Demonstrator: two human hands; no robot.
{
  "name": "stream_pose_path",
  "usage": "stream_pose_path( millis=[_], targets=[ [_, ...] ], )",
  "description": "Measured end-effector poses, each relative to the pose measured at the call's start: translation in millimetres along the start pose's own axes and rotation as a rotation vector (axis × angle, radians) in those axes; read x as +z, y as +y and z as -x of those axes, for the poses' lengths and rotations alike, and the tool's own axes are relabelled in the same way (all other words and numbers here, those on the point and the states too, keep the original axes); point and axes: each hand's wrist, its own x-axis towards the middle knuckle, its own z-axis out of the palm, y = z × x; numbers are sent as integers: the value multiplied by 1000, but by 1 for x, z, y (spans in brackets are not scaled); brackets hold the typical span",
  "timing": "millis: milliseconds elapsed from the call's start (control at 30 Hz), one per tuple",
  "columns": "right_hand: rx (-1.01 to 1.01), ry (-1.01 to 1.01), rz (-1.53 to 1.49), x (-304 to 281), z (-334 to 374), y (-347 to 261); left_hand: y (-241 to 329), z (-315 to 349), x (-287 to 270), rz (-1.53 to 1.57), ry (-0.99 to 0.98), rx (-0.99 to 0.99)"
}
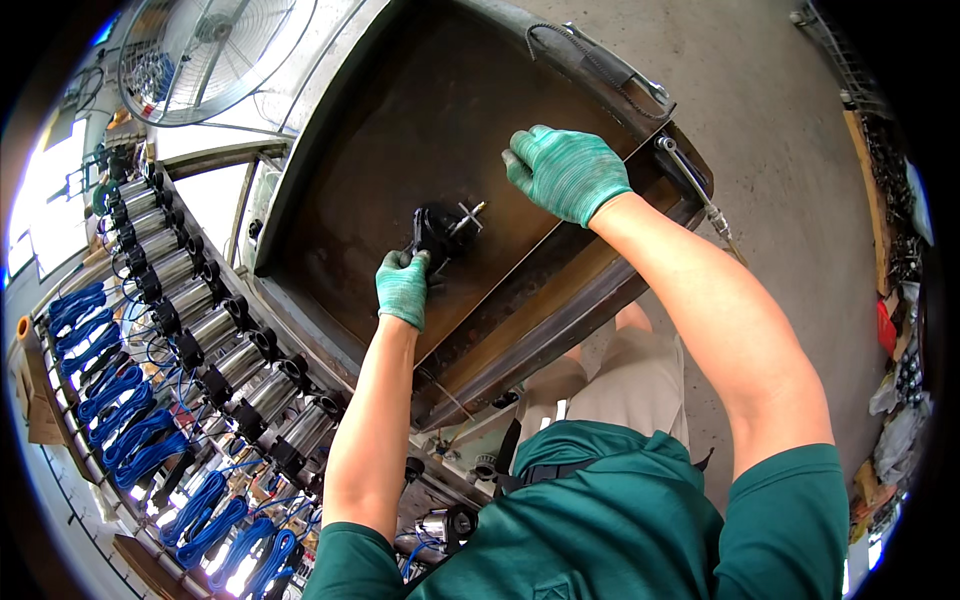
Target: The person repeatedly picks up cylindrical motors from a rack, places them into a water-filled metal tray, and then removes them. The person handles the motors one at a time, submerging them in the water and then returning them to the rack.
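My left hand [402, 291], in a green knit glove, grips the near left side of a black part [436, 232] over the dark metal tray [370, 110]. From the part's right side sticks out a small silver cross-shaped fitting [468, 217] with a brass-coloured tip. Up and to the right, my right hand [568, 174], gloved the same way, is curled closed above the tray, apart from the black part. Whatever its fingers may hold is hidden.
A long-handled metal tool [690, 180] lies along the tray's right end. Near the far right corner rests a dark braided cord [590, 58]. Left of the tray stand several silver cylinders [205, 325] with bundled blue cables [120, 400]. A large fan [215, 55] is at far left.
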Motion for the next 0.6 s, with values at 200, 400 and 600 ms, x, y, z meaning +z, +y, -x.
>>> stream_pose_path(
  millis=[200, 400, 600],
  targets=[
    [10, 0, 17, 0, -1, -3, -17, 3, -10, -91, 18, 34],
    [14, 9, 32, 3, -1, -1, -10, 16, -1, -74, 13, 4],
    [19, -4, 42, 0, 0, -2, -14, 17, 0, -85, 3, 46]
  ],
)
